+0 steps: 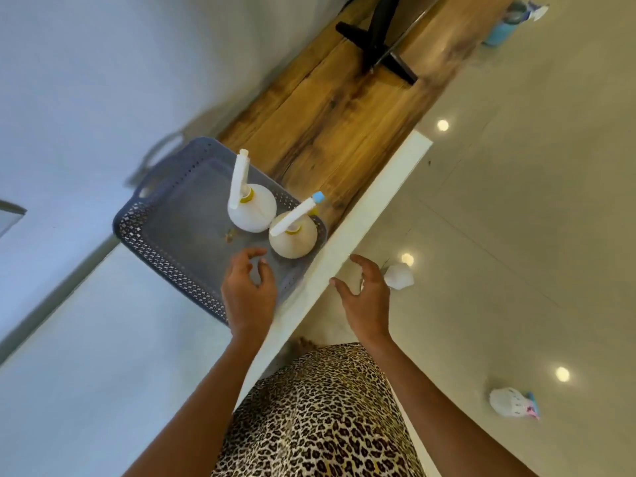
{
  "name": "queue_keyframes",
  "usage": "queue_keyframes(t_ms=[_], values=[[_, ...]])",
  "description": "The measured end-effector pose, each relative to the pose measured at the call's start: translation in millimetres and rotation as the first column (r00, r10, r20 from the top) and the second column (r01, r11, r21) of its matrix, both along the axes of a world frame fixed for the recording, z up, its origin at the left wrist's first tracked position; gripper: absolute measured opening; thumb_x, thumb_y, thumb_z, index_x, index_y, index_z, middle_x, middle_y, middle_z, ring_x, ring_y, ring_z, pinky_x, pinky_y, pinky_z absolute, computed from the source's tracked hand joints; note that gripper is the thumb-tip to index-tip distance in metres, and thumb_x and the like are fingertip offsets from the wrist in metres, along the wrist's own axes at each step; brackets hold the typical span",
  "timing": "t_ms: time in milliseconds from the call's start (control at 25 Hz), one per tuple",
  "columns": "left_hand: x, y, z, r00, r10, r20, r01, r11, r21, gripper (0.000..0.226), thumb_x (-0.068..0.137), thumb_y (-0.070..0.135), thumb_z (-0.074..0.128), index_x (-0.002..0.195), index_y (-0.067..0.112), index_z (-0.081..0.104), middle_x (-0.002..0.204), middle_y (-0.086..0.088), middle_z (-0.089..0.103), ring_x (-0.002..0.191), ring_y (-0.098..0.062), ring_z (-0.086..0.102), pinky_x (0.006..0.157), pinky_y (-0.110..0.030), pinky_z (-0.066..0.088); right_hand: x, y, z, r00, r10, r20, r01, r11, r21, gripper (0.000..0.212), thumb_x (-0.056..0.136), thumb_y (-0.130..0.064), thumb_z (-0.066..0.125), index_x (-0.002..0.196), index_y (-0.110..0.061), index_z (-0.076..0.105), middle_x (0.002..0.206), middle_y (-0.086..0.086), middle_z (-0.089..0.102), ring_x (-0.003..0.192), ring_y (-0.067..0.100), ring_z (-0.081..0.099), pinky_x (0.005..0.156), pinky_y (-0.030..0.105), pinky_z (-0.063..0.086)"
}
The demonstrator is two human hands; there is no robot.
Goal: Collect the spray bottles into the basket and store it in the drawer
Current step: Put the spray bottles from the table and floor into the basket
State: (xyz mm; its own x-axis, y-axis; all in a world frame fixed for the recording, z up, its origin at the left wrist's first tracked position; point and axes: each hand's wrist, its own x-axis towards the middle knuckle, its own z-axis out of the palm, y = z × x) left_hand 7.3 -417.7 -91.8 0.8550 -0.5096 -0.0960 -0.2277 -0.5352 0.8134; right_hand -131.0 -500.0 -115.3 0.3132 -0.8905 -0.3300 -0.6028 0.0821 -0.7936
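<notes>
A blue-grey perforated basket [155, 232] rests on the white counter, its far end over the wooden top. Two white round spray bottles stand inside it at the right: one with a white nozzle [253, 208], one with a blue-tipped nozzle [292, 239]. My left hand [247, 290] hovers over the basket's near corner, fingers apart, holding nothing. To the right of the counter's edge, above the floor, is my right hand [366, 297], open and empty.
A wooden counter top [344, 132] runs away to the upper right with a black stand [375, 46] on it. On the glossy floor lie a white object [399, 275], a white bottle-like thing [512, 402] and a blue container [502, 29].
</notes>
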Motion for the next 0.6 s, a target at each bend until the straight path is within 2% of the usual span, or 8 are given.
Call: queue_keyframes(t_ms=[80, 240, 320, 480, 600], values=[[-35.6, 3.2, 2.0, 0.994, -0.11, 0.006, 0.11, 0.994, 0.012, 0.017, 0.082, 0.006, 0.059, 0.098, 0.012, 0.062, 0.098, -0.005, 0.066, 0.088, -0.013, 0.059, 0.075, -0.023, 0.044, -32.3, 2.9, -0.3, 0.998, -0.055, -0.014, 0.055, 0.998, -0.018, 0.041, 0.081, -0.016, 0.07, 0.119, -0.015, 0.055, 0.122, 0.005, 0.059, 0.113, 0.019, 0.054, 0.097, 0.029, 0.044], [-81.3, -15.8, -12.0, 0.897, -0.439, 0.053, 0.436, 0.897, 0.069, 0.021, 0.079, 0.008, 0.061, 0.1, 0.012, 0.062, 0.106, -0.007, 0.066, 0.098, -0.018, 0.061, 0.082, -0.018, 0.042, -87.0, -7.6, -18.6, 0.986, -0.104, -0.128, 0.1, 0.994, -0.031, 0.034, 0.084, -0.01, 0.065, 0.117, -0.011, 0.058, 0.122, 0.008, 0.06, 0.115, 0.02, 0.054, 0.093, 0.016, 0.036], [-97.1, -39.4, -28.2, 0.825, -0.562, 0.06, 0.548, 0.822, 0.153, 0.026, 0.077, 0.009, 0.062, 0.103, 0.01, 0.061, 0.11, -0.008, 0.065, 0.103, -0.021, 0.06, 0.085, -0.016, 0.039, -114.3, -22.5, -36.3, 0.98, -0.083, -0.183, 0.084, 0.996, -0.002, 0.034, 0.084, -0.007, 0.063, 0.117, -0.007, 0.058, 0.123, 0.01, 0.06, 0.116, 0.022, 0.054, 0.094, 0.018, 0.036], [-131.9, -85.0, -89.8, 0.714, -0.698, -0.051, 0.668, 0.659, 0.346, 0.042, 0.076, 0.015, 0.062, 0.116, 0.006, 0.052, 0.128, -0.015, 0.053, 0.121, -0.028, 0.049, 0.102, -0.033, 0.039, -158.3, -59.4, -89.2, 0.945, 0.1, -0.31, -0.084, 0.994, 0.063, 0.032, 0.087, -0.008, 0.059, 0.119, -0.01, 0.057, 0.126, 0.009, 0.057, 0.121, 0.021, 0.05, 0.098, 0.021, 0.035], [-160.5, -110.4, -153.4, 0.712, -0.685, -0.153, 0.674, 0.606, 0.422, 0.048, 0.08, 0.018, 0.061, 0.123, 0.003, 0.047, 0.136, -0.018, 0.045, 0.129, -0.032, 0.04, 0.108, -0.043, 0.034, -183.7, -88.8, -147.6, 0.822, 0.358, -0.442, -0.334, 0.933, 0.134, 0.034, 0.089, -0.011, 0.055, 0.123, -0.01, 0.053, 0.129, 0.011, 0.054, 0.12, 0.023, 0.049, 0.1, 0.029, 0.038]])
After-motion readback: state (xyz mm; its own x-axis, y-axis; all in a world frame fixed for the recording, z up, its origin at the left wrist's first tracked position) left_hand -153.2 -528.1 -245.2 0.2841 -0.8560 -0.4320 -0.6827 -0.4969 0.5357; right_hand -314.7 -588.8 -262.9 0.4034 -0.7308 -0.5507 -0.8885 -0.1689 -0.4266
